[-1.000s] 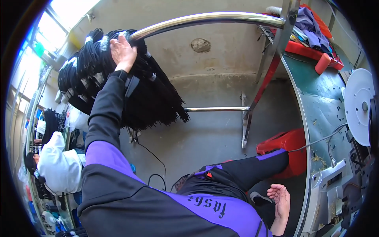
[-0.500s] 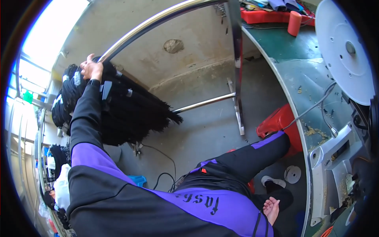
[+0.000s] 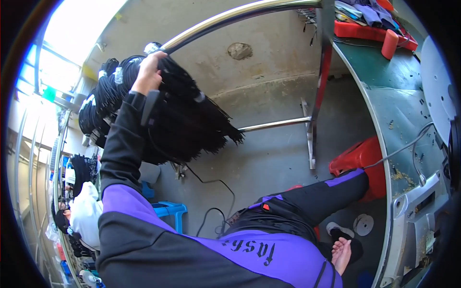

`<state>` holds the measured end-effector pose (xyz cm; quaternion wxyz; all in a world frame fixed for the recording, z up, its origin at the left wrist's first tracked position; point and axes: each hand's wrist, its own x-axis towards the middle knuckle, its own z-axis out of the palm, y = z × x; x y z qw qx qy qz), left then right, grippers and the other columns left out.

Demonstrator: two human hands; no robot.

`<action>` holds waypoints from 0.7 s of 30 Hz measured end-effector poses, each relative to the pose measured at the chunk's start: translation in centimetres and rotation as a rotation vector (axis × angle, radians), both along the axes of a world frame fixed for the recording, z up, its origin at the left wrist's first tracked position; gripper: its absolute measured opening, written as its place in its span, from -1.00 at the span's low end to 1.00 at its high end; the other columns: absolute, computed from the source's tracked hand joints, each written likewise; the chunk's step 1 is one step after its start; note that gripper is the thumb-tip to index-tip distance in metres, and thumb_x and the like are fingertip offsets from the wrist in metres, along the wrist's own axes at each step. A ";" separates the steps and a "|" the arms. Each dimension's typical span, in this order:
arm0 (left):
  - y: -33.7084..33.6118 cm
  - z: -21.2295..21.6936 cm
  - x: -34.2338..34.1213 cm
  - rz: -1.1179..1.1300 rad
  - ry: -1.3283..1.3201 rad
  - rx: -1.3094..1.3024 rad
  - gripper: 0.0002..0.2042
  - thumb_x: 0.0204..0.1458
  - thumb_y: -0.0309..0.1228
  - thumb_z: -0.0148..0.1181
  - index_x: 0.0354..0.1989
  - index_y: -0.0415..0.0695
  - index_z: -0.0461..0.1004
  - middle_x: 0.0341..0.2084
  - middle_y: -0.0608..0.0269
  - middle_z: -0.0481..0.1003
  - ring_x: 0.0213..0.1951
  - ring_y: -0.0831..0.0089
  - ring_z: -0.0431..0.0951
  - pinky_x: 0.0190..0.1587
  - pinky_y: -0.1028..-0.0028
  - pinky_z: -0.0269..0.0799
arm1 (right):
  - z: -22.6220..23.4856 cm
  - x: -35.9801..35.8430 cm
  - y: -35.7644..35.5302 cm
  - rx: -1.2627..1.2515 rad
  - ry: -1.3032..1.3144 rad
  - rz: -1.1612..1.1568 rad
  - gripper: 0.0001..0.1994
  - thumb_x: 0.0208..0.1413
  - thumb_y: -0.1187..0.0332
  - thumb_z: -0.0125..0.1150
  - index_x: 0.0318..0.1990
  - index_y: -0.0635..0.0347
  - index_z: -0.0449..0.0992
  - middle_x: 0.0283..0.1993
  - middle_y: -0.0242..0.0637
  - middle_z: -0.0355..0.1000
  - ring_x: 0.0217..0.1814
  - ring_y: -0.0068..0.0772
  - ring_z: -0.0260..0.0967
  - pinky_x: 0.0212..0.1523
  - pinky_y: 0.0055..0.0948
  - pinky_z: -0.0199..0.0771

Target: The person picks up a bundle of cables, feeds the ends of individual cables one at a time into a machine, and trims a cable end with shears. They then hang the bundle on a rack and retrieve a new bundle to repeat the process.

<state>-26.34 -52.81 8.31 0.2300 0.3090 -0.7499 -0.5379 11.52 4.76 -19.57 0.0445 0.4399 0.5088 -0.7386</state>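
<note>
Matt, cloth-like black cords (image 3: pixel 192 127) drape over the glossy metal rail (image 3: pixel 230 21); behind the rail, a rough wall (image 3: pixel 273 55); right of the rail, a shiny green tabletop (image 3: pixel 357 63).

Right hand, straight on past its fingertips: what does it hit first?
Going by the picture, the right hand lines up first with the person's own foot in a light shoe. Depth is unclear: the foot seems lower, so the hand might pass above it.

Over on the left, cords (image 3: pixel 192 120) hang on the rail (image 3: pixel 240 18), left hand (image 3: pixel 151 73) atop them; wall (image 3: pixel 273 55) behind; stool (image 3: pixel 175 211) on the nearer floor (image 3: pixel 269 153); table (image 3: pixel 398 103) down the right, cloths (image 3: pixel 372 15) in a tray (image 3: pixel 351 30) at its far end
</note>
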 end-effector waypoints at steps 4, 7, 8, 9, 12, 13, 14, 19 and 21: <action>-4.9 2.2 5.3 -0.394 -0.055 -0.444 -0.47 -0.29 -0.58 0.14 -0.02 -0.23 0.19 -0.19 0.12 0.27 -0.09 0.40 0.26 -0.08 0.43 0.19 | 2.6 -4.5 -2.5 0.017 0.073 0.222 -0.65 0.16 0.13 -0.20 -0.31 0.24 0.39 -0.48 -0.40 0.33 -0.48 -0.68 0.21 -0.44 -0.71 0.18; -4.5 2.9 5.0 -0.337 -0.038 -1.359 -0.46 -0.27 -0.64 0.10 0.02 -0.16 0.19 -0.13 0.09 0.27 -0.01 0.30 0.25 0.00 0.38 0.18 | 4.4 -7.9 -4.5 0.125 0.207 0.382 -0.65 0.16 0.11 -0.21 -0.31 0.22 0.38 -0.52 -0.43 0.32 -0.53 -0.70 0.21 -0.49 -0.74 0.17; -2.9 3.1 4.9 -0.193 0.159 -1.878 -0.46 -0.26 -0.65 0.08 0.03 -0.12 0.21 -0.10 0.08 0.28 0.02 0.24 0.24 0.04 0.35 0.17 | 4.5 -8.3 -4.7 0.146 0.212 0.400 -0.65 0.16 0.12 -0.22 -0.31 0.22 0.38 -0.52 -0.43 0.32 -0.52 -0.71 0.21 -0.49 -0.74 0.18; -2.3 3.2 4.3 -0.217 0.197 -1.874 -0.46 -0.26 -0.65 0.08 0.03 -0.12 0.21 -0.10 0.08 0.28 0.02 0.24 0.24 0.04 0.35 0.17 | 4.7 -8.5 -4.9 0.167 0.218 0.413 -0.66 0.17 0.14 -0.22 -0.31 0.22 0.38 -0.52 -0.43 0.32 -0.52 -0.71 0.22 -0.48 -0.74 0.18; -1.4 4.1 2.2 -0.581 0.277 -1.972 -0.52 -0.23 -0.63 0.04 -0.02 -0.09 0.27 -0.10 0.07 0.32 0.01 0.11 0.27 0.07 0.29 0.15 | 4.5 -8.3 -5.9 0.181 0.211 0.385 -0.67 0.17 0.16 -0.22 -0.32 0.22 0.39 -0.53 -0.42 0.33 -0.51 -0.70 0.23 -0.48 -0.73 0.19; -2.0 3.8 1.2 -0.677 0.405 -1.933 -0.55 -0.23 -0.64 0.03 -0.05 -0.11 0.30 -0.12 0.07 0.34 -0.02 0.10 0.29 0.05 0.28 0.16 | 4.2 -7.7 -6.1 0.182 0.195 0.380 -0.68 0.16 0.18 -0.22 -0.33 0.22 0.40 -0.53 -0.42 0.34 -0.51 -0.69 0.24 -0.48 -0.72 0.19; -3.5 3.1 0.3 -0.658 0.375 -1.899 -0.59 -0.22 -0.63 0.01 -0.08 -0.12 0.31 -0.13 0.07 0.33 -0.02 0.10 0.29 0.04 0.26 0.17 | 3.8 -6.9 -6.2 0.180 0.180 0.373 -0.69 0.16 0.19 -0.21 -0.34 0.22 0.40 -0.53 -0.41 0.35 -0.51 -0.69 0.24 -0.47 -0.71 0.19; -2.2 3.9 1.2 -0.601 0.252 -1.962 -0.77 -0.23 -0.59 0.00 -0.31 -0.13 0.38 -0.28 0.07 0.41 -0.18 0.14 0.38 -0.01 0.26 0.18 | 0.7 -4.4 -7.0 0.140 0.152 0.212 -0.69 0.17 0.19 -0.23 -0.34 0.22 0.39 -0.50 -0.41 0.35 -0.49 -0.69 0.27 -0.48 -0.71 0.22; -1.8 5.2 -0.2 -0.590 0.273 -1.986 -0.80 -0.22 -0.58 0.00 -0.35 -0.12 0.38 -0.32 0.10 0.43 -0.21 0.16 0.40 -0.01 0.27 0.19 | -0.1 -4.3 -7.8 0.098 0.085 0.257 -0.68 0.18 0.20 -0.25 -0.34 0.22 0.39 -0.50 -0.39 0.36 -0.49 -0.67 0.28 -0.48 -0.70 0.24</action>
